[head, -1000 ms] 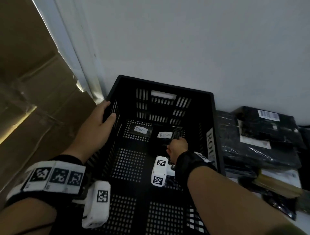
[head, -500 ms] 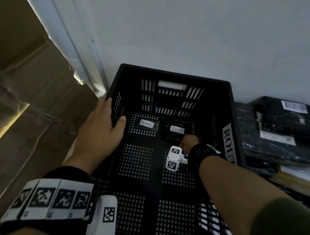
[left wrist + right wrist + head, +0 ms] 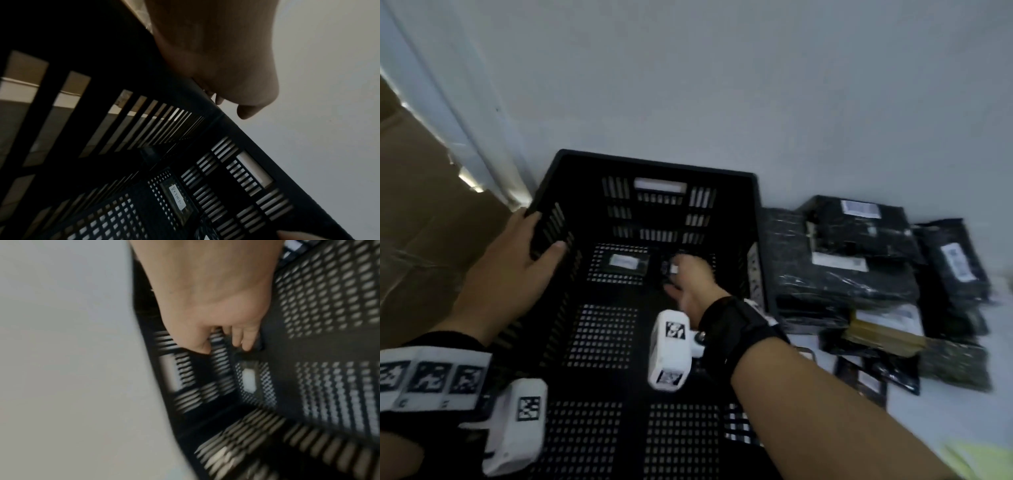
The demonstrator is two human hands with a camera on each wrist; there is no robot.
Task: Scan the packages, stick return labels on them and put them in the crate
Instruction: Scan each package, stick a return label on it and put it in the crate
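Note:
A black slotted crate (image 3: 654, 164) stands against the wall. On its floor at the far end lie two small dark packages with white return labels: one on the left (image 3: 625, 262), also in the left wrist view (image 3: 177, 199) and the right wrist view (image 3: 248, 381), and one on the right (image 3: 669, 270), partly hidden by my right hand. My right hand (image 3: 691, 277) hovers inside the crate just above that package, fingers loose and holding nothing (image 3: 244, 344). My left hand (image 3: 527, 253) grips the crate's left wall (image 3: 246, 134), thumb inside.
A pile of black bagged packages (image 3: 859, 260) with white shipping labels lies on the white surface right of the crate. A brown cardboard box (image 3: 421, 205) stands to the left. The grey wall (image 3: 756, 85) rises right behind the crate.
My right hand set the second labelled package down on the crate floor, let go and has drawn back a little above it. The left hand stays on the crate wall.

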